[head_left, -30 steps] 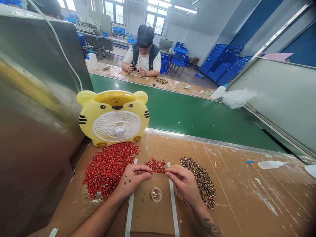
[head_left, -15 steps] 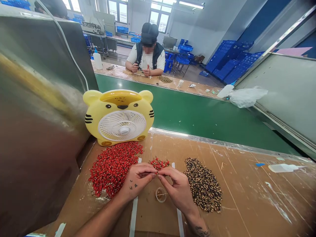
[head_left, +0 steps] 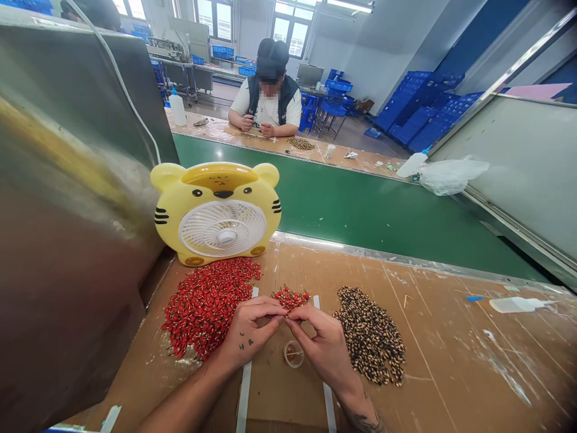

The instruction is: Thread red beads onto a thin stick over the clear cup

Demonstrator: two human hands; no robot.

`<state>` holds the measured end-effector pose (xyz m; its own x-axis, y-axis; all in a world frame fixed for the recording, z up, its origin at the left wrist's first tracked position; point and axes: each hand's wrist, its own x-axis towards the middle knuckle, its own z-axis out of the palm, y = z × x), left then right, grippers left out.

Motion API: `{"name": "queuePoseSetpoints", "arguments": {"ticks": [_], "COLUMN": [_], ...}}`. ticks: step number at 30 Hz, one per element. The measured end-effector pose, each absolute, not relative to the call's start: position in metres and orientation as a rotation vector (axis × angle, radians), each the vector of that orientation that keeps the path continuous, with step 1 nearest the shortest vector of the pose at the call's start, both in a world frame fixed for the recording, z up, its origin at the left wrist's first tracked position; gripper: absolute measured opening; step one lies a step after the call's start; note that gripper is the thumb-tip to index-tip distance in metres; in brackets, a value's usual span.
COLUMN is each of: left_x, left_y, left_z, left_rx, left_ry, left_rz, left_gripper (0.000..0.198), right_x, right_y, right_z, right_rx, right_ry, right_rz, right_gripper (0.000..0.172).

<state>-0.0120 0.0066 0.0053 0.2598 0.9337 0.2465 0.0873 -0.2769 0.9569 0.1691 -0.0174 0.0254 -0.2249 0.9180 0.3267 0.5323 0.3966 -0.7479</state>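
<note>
My left hand (head_left: 253, 331) and my right hand (head_left: 319, 334) meet at the fingertips over the brown work surface, both pinched closed. Whatever sits between the fingertips is too small and covered to name. Just beyond them lies a small heap of red pieces with thin stems (head_left: 291, 297). A much larger pile of similar red pieces (head_left: 207, 304) spreads beside my left hand. To the right of my right hand is a pile of black-and-tan small pieces (head_left: 372, 337). Below the fingertips stands a small clear round cup (head_left: 293, 355) with a thin stick in it.
A yellow animal-faced fan (head_left: 219, 210) stands behind the red pile, next to a metal cabinet (head_left: 76, 210). Beyond runs a green belt (head_left: 360, 210); a co-worker (head_left: 270, 90) sits across it. A squeeze bottle (head_left: 516, 305) lies at right. White tape strips (head_left: 244, 391) flank the cup.
My hands stay pinched together in nearly the same spot, with only slight finger shifts. The co-worker's hand on the right of the view has lowered and closed somewhat. Small specks on the belt have shifted left.
</note>
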Motion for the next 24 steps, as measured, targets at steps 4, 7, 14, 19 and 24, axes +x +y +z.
{"name": "queuePoseSetpoints", "arguments": {"ticks": [4,7,14,19,24], "left_x": [-0.0124,-0.0124,-0.0122,-0.0121,-0.0120], "left_y": [0.0072,0.0063,0.0027,0.0050,0.0057], "left_z": [0.0020,0.0000,0.0031,0.0023,0.0000], "left_rx": [1.653,1.727,1.794,1.761,1.594], "left_ry": [0.922,0.896,0.974,0.907,0.926], "left_rz": [1.216,1.258,1.226,1.219,1.216], "left_gripper": [0.022,0.024,0.025,0.019,0.016], "right_x": [0.1690,0.1694,0.1713,0.1735,0.1735], "right_y": [-0.0176,-0.0174,-0.0168,-0.0192,-0.0192], "right_z": [0.0252,0.0268,0.0242,0.0206,0.0239], "right_rx": [-1.259,-1.274,-1.363,-1.335,-1.204], "right_ry": [-1.868,-1.884,-1.813,-1.850,-1.926], "right_rz": [0.645,0.664,0.777,0.706,0.542], "right_gripper": [0.008,0.008,0.002,0.003,0.008]}}
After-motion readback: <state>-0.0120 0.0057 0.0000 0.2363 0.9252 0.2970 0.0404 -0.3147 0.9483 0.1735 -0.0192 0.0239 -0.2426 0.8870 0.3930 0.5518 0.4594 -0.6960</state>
